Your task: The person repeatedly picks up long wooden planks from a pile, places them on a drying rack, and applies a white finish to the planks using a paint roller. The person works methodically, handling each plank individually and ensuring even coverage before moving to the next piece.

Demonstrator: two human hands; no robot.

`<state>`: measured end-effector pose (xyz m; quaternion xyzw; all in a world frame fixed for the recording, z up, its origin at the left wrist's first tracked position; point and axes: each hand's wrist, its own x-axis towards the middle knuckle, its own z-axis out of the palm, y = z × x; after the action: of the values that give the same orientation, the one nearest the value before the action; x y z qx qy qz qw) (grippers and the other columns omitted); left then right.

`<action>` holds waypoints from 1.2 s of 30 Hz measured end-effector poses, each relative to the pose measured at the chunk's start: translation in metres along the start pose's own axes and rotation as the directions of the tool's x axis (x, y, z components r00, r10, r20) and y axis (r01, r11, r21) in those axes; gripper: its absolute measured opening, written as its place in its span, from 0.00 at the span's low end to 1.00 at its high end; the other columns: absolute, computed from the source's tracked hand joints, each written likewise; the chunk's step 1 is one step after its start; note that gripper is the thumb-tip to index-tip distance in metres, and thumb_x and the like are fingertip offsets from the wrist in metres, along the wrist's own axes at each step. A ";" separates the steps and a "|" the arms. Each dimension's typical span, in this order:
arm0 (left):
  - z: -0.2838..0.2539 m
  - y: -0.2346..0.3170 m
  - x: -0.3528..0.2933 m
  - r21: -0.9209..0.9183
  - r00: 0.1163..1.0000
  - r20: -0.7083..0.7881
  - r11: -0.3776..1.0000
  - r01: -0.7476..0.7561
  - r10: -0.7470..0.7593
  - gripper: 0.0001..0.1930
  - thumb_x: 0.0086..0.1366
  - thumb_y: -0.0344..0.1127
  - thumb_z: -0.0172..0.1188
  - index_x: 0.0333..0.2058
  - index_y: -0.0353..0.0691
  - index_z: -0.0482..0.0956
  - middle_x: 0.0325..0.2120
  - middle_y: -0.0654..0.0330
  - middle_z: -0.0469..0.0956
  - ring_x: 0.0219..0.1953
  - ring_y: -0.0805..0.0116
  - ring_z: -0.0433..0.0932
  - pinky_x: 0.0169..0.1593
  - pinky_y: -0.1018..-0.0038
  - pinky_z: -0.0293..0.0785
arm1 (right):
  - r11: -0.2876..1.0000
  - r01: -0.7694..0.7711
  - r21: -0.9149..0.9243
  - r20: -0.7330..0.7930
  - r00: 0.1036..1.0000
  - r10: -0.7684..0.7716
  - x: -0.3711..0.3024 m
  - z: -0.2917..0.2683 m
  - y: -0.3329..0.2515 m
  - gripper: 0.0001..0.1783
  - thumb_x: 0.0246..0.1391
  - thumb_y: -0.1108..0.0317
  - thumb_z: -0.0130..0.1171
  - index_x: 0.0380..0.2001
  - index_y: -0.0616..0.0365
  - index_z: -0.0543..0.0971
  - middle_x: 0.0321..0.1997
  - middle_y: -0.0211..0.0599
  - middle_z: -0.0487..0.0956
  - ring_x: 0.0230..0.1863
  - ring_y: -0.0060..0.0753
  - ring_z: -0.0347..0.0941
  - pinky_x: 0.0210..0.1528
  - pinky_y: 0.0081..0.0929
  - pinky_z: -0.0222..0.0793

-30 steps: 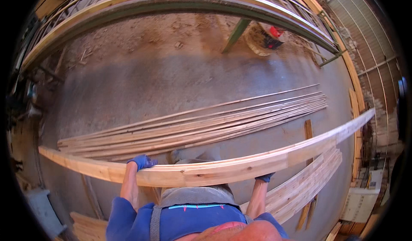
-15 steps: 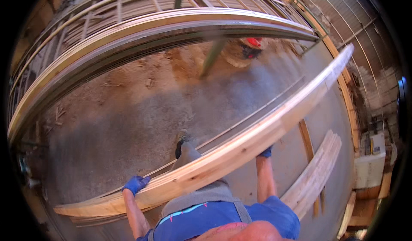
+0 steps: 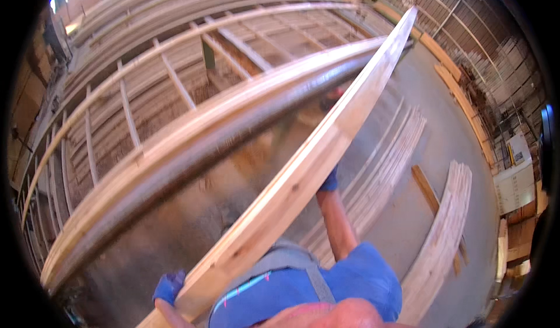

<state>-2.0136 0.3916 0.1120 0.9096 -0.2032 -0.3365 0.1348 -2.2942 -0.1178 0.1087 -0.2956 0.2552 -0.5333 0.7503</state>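
A bundle of long pale wooden boards (image 3: pixel 280 202) slants across the view, from the lower left up to the far right. Near its lower end my left hand (image 3: pixel 169 287), in a blue glove, is closed on the boards' left edge. My right hand (image 3: pixel 330 180), also gloved, grips them from the right side farther along; the wood hides most of its fingers. The boards' far end overlaps the right end of a long metal beam (image 3: pixel 233 131) with boards (image 3: pixel 192 124) lying along it. Whether they touch there I cannot tell.
Behind the beam stands a rack with wooden crosspieces (image 3: pixel 174 82) and more stacked boards. On the floor to my right lie two board stacks (image 3: pixel 382 173) (image 3: pixel 446 223) and a single plank (image 3: pixel 426 188). A white box (image 3: pixel 514 189) stands at the far right.
The held boards have swung to a steeper slant, their far end moving left and up over the beam. My left hand is lower, my right farther forward. The rack appears closer.
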 end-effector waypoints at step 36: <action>-0.441 0.147 0.434 0.238 0.970 -0.233 0.964 0.121 -0.064 0.26 0.62 0.55 0.57 0.26 0.33 0.80 0.24 0.43 0.80 0.30 0.49 0.80 0.37 0.58 0.72 | 0.872 -0.481 0.093 -0.233 0.841 0.488 0.375 0.325 0.278 0.20 0.65 0.51 0.47 0.52 0.51 0.71 0.44 0.34 0.78 0.44 0.33 0.76 0.48 0.32 0.74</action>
<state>-1.4610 0.1099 0.2518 0.9599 -0.1849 -0.2095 0.0248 -1.7741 -0.3473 0.1098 -0.1405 0.4056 -0.3631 0.8270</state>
